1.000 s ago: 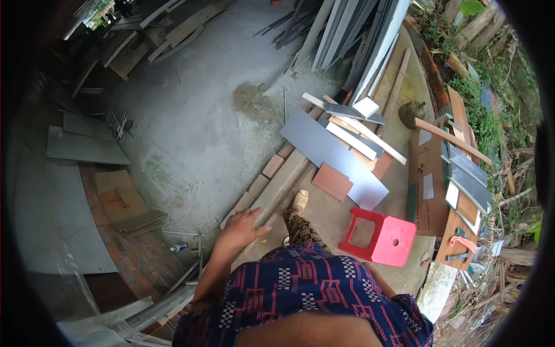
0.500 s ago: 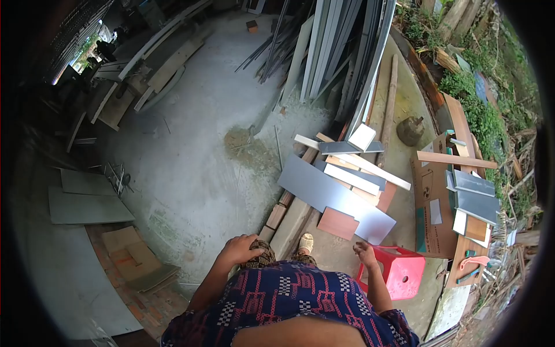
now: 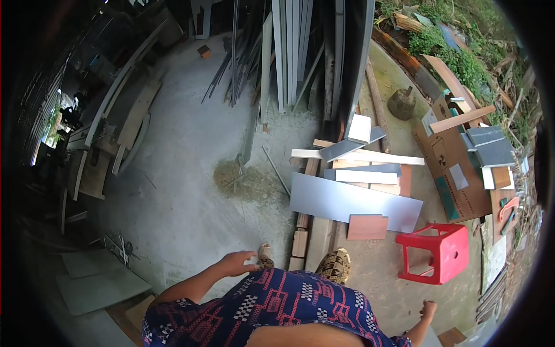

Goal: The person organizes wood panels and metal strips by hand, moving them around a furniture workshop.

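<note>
My left hand (image 3: 238, 263) hangs in front of my left thigh with its fingers stretched out, holding nothing. My right hand (image 3: 428, 309) is low at my right side, its fingers curled in and nothing visible in them. Nearest to it is a red plastic stool (image 3: 454, 254) on the concrete. In front of me a long grey panel (image 3: 352, 199) lies across a low ledge. A small reddish-brown board (image 3: 367, 227) overlaps its near edge. Behind them are several white, grey and wood-coloured strips (image 3: 370, 176), with a white block (image 3: 359, 128) on top.
A large cardboard box (image 3: 454, 168) stands at the right with dark pieces (image 3: 491, 147) beside it. Long metal profiles (image 3: 292, 52) lean upright ahead. Flat sheets (image 3: 104, 286) lie at the left. A tree stump (image 3: 402, 104) is farther back.
My view has turned and I have stepped. My right hand has moved away from the stool, back and to the right. My left hand has lifted off my thigh and its fingers have straightened.
</note>
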Motion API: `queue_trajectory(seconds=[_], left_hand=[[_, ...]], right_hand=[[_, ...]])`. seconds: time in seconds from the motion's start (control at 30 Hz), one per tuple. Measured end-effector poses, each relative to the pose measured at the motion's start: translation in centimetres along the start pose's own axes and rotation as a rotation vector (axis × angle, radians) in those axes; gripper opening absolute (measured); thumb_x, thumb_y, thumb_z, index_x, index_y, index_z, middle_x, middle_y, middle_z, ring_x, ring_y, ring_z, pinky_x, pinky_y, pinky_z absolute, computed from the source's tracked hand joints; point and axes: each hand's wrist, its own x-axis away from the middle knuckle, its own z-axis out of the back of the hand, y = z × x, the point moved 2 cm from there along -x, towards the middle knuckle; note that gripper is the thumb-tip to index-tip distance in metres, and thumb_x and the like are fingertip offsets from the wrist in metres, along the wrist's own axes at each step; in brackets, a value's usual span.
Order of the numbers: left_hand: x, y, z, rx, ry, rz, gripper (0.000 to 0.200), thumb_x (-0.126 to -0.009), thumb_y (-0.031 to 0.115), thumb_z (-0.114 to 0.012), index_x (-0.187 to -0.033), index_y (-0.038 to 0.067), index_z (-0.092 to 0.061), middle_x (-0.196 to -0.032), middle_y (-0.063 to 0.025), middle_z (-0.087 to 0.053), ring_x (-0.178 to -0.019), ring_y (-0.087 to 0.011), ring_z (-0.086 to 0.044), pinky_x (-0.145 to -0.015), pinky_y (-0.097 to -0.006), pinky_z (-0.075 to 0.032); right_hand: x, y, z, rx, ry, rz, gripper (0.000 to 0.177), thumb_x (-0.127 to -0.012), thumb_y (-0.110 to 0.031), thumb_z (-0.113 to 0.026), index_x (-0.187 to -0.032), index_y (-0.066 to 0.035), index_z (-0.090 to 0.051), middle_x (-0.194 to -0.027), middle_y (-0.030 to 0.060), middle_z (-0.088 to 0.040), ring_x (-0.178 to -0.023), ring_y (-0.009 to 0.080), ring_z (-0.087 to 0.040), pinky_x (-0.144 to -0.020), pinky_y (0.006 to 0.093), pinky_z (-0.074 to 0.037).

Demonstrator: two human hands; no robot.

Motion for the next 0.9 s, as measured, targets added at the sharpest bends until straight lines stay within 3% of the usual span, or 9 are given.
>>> queue_trajectory(seconds=[0.17,0.23,0.27,0.3,0.37,0.53,0.63,0.8,0.9], left_hand=[[-6.0,-28.6,-7.1,0.593,-0.204,0.192,0.051,-0.083,0.038,-0.055,-0.123,0.007,-0.048,-0.113,-0.0153,-0.058,-0.101,-0.0326,-0.056,-0.086,-0.0366,-0.044],[-1.9,-34.6,-10.1,0.226,0.732,0.641,0.042,-0.081,0.032,-0.057,-0.109,0.0,-0.056,-0.109,-0.0175,-0.059,-0.101,-0.0349,-0.056,-0.085,-0.0409,-0.045],[1.8,-32.8,-8.9,0.1,0.507,1.041,0.039,-0.079,0.03,-0.06,-0.103,0.0,-0.059,-0.108,-0.0188,-0.06,-0.102,-0.036,-0.055,-0.087,-0.0401,-0.044],[3.1,-36.0,-10.2,0.146,0.357,1.059,0.039,-0.079,0.03,-0.061,-0.103,0.0,-0.06,-0.108,-0.0186,-0.06,-0.102,-0.0355,-0.056,-0.087,-0.0397,-0.044],[3.7,-42.6,-14.2,0.411,0.17,0.84,0.038,-0.078,0.03,-0.061,-0.103,0.0,-0.06,-0.108,-0.0184,-0.06,-0.102,-0.0345,-0.056,-0.086,-0.039,-0.044],[0.1,-47.0,-11.6,0.577,0.256,0.682,0.038,-0.077,0.029,-0.063,-0.102,0.0,-0.06,-0.108,-0.0178,-0.06,-0.101,-0.032,-0.057,-0.085,-0.0371,-0.044],[-3.5,-47.5,-7.5,0.637,0.314,0.562,0.038,-0.077,0.029,-0.064,-0.102,0.0,-0.06,-0.108,-0.0174,-0.06,-0.1,-0.0305,-0.057,-0.084,-0.0359,-0.045],[-10.8,-47.8,2.0,0.623,0.341,0.367,0.038,-0.076,0.028,-0.066,-0.101,0.001,-0.061,-0.108,-0.0168,-0.06,-0.099,-0.0279,-0.058,-0.083,-0.034,-0.045],[-13.8,-49.3,6.9,0.595,0.34,0.332,0.038,-0.075,0.028,-0.068,-0.101,0.001,-0.061,-0.108,-0.0164,-0.06,-0.099,-0.0264,-0.059,-0.082,-0.0329,-0.046]], right_hand=[[9.1,2.3,-15.6,-0.283,0.568,0.301,0.013,-0.078,-0.013,-0.055,-0.077,-0.001,-0.053,-0.055,0.0076,-0.047,-0.04,0.017,-0.04,-0.034,0.0339,-0.034],[22.8,-5.3,-25.6,-0.291,-0.079,-0.295,0.018,-0.079,-0.016,-0.058,-0.085,0.0,-0.052,-0.057,0.0091,-0.051,-0.043,0.0246,-0.053,-0.036,0.0366,-0.039],[27.5,-8.6,-29.3,-0.148,-0.438,-0.214,0.018,-0.077,-0.012,-0.061,-0.085,0.003,-0.055,-0.058,0.011,-0.055,-0.046,0.0271,-0.059,-0.036,0.0328,-0.041],[29.7,-11.3,-33.3,0.038,-0.532,-0.054,0.02,-0.074,-0.012,-0.065,-0.083,0.005,-0.059,-0.062,0.013,-0.059,-0.046,0.0242,-0.06,-0.038,0.0321,-0.043],[28.7,-14.1,-42.4,0.169,-0.383,0.516,0.033,-0.072,-0.017,-0.07,-0.09,0.009,-0.062,-0.07,0.0151,-0.064,-0.052,0.0191,-0.061,-0.048,0.031,-0.049],[38.8,-34.0,-43.8,0.053,-0.63,0.634,0.041,-0.077,-0.018,-0.066,-0.105,0.01,-0.056,-0.078,0.0163,-0.063,-0.056,0.0203,-0.061,-0.047,0.0301,-0.052],[39.7,-37.7,-45.6,-0.226,-0.639,0.53,0.038,-0.078,-0.012,-0.061,-0.106,0.012,-0.052,-0.067,0.014,-0.057,-0.05,0.023,-0.058,-0.044,0.0333,-0.056],[36.8,-34.3,-51.1,0.323,-0.595,0.576,0.031,-0.075,-0.018,-0.066,-0.092,0.007,-0.06,-0.066,0.0126,-0.059,-0.052,0.0242,-0.063,-0.045,0.0397,-0.053],[36.1,-30.5,-54.0,0.491,-0.713,0.202,0.03,-0.076,-0.022,-0.066,-0.084,0.006,-0.06,-0.069,0.015,-0.062,-0.051,0.0242,-0.063,-0.044,0.0403,-0.05]])
